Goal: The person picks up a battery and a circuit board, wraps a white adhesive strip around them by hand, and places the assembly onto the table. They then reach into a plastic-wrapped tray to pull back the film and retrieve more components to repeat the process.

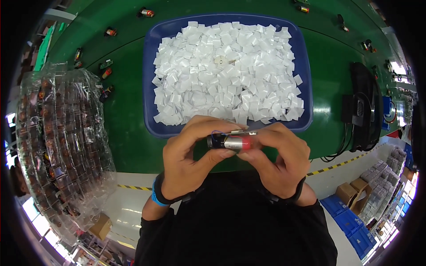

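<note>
1. Pinching a red-ended cylinder [234,142], left hand [184,155] and right hand [286,159] closed on it.
2. It's at six o'clock from the blue tray [149,88].
3. Seemingly adjusting it; the next move probably calls for steady fingertips.

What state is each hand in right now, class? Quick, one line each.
Left hand: closed, holding the black, silver and red cylindrical part.
Right hand: closed, holding the same part at its red end.

Black top [239,221], black sleeves [153,232], dark wristbands [292,198] left and right, bright blue band [156,193] beside the left one
</note>
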Demonstrator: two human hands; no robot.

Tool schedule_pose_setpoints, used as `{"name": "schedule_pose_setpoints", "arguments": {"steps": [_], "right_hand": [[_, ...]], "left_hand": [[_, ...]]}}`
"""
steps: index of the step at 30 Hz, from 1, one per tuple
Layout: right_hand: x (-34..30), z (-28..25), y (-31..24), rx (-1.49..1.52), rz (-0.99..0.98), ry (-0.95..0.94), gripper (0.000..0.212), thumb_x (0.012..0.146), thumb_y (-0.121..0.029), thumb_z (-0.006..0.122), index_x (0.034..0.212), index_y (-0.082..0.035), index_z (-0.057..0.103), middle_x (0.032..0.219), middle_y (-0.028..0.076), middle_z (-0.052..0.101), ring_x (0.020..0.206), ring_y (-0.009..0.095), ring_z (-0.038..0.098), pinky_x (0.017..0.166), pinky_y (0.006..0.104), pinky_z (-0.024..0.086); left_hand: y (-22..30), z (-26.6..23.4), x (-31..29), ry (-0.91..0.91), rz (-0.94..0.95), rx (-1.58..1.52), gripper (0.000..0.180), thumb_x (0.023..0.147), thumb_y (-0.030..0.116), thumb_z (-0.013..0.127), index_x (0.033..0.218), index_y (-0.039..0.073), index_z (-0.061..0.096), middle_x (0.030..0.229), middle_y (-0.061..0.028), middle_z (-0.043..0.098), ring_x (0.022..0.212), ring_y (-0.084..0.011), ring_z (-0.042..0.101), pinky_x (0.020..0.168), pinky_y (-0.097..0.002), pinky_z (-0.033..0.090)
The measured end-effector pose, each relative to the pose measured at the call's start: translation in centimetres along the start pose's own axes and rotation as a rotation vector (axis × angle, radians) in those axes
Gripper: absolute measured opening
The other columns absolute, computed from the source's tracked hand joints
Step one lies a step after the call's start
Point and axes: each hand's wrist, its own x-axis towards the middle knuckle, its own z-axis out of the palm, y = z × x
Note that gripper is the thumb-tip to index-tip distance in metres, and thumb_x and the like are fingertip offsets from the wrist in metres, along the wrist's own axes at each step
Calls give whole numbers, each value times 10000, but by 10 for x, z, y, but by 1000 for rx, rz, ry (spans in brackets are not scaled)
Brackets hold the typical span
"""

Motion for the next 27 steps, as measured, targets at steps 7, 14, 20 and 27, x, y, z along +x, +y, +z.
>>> {"name": "schedule_pose_setpoints", "arguments": {"steps": [7,14,20,27], "right_hand": [[3,-1,-2,32,5,-50,288,743,-2,839,974,44,673,825,116,700,654,160,658,582,251,476],[1,5,3,293,234,-47,180,804,28,789,945,53,679,832,118,689,666,139,676,560,229,488],[-2,6,2,349,336,-63,140,834,29,768,921,71,668,828,128,681,630,137,670,534,224,491],[-6,1,1,400,302,-79,136,841,17,771,910,70,666,828,133,680,591,137,660,525,224,487]], "left_hand": [[9,-6,-5,29,32,210,366,790,73,823,1128,0,703,1065,-125,734,936,-241,680,825,-330,526],[9,-5,-3,73,167,436,369,779,80,832,1115,-3,705,1031,-107,742,876,-245,674,783,-329,520],[11,-7,-3,16,76,456,365,773,63,832,1106,-11,702,1035,-94,743,822,-240,654,731,-330,526],[23,-10,-1,-89,110,486,376,774,17,819,1121,-26,682,1057,-108,732,808,-203,649,668,-287,545]]}}
